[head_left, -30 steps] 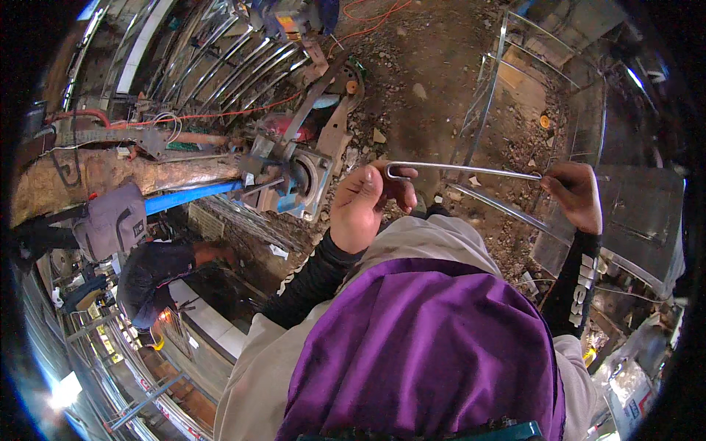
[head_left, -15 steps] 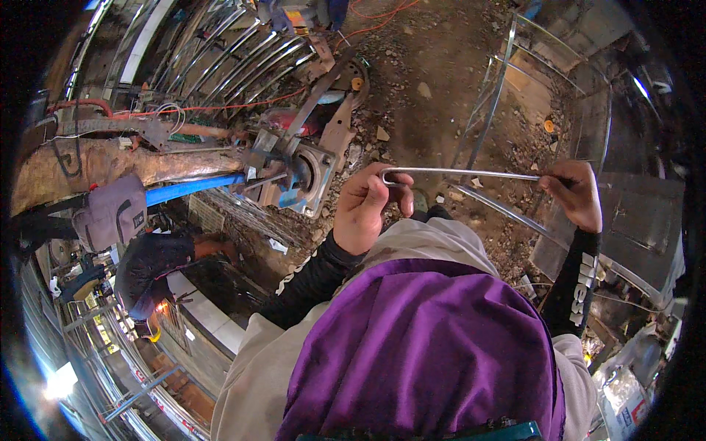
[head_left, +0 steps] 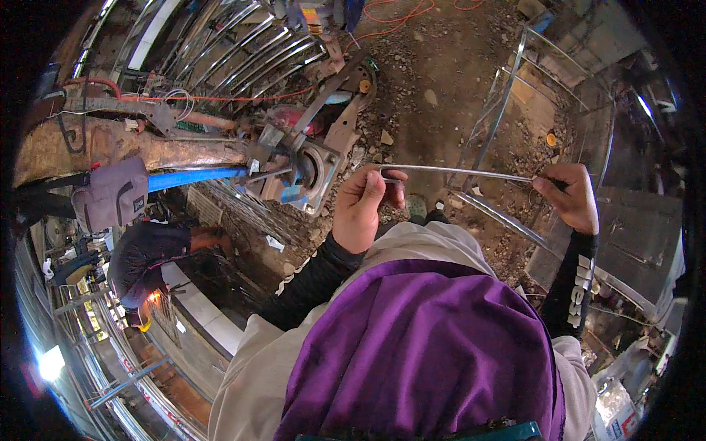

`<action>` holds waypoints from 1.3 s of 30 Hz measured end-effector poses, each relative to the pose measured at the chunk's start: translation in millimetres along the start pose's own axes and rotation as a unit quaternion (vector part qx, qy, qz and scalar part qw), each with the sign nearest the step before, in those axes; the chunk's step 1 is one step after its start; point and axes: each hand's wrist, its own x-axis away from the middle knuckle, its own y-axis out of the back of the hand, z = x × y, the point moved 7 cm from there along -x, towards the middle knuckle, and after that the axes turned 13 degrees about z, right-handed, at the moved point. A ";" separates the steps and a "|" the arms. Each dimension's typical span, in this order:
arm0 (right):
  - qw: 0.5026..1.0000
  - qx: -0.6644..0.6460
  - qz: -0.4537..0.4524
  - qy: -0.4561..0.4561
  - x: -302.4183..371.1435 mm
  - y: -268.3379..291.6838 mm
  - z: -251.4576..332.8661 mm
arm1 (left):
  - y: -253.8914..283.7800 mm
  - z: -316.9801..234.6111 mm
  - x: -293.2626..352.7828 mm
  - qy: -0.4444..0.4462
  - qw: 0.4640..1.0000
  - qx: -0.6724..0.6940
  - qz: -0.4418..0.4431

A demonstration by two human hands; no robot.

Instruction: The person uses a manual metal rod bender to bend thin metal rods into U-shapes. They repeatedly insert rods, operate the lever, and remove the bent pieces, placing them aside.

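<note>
A thin metal rod [head_left: 456,170] spans the space in front of my body, held nearly level between both hands. Its left end curls back into a hook. My left hand [head_left: 360,213] is closed around that hooked end, the thumb pressing on it and the fingertips curled beyond. At the straight end, my right hand [head_left: 572,197] pinches the rod's tip between thumb and fingers. Left of the rod stands a bench machine with a round metal base [head_left: 312,173], apart from my hands.
A blue metal bar [head_left: 197,178] runs from the machine beside a thick wooden beam [head_left: 110,151]. A bag [head_left: 110,195] hangs on the beam. Lower left, another person [head_left: 151,253] bends near a bright spark. Metal frames [head_left: 494,110] stand at right. An orange cord [head_left: 397,18] lies on the dirt floor.
My view has shifted slightly, so the surroundings sit a little lower in the upper part. Both hands keep their hold on the rod, with the right end tipped slightly lower.
</note>
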 end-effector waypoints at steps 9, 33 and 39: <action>0.989 0.054 0.091 -0.106 -25.3 -39.7 2.4 | 57.8 25.2 18.8 0.091 0.971 -0.183 -0.124; 0.882 0.263 0.359 0.156 -362.4 -414.1 95.2 | 358.0 157.9 247.9 0.246 0.838 -0.236 -0.426; 0.897 0.250 0.343 0.121 -405.1 -431.3 108.4 | 414.0 142.9 234.2 0.245 0.826 -0.254 -0.440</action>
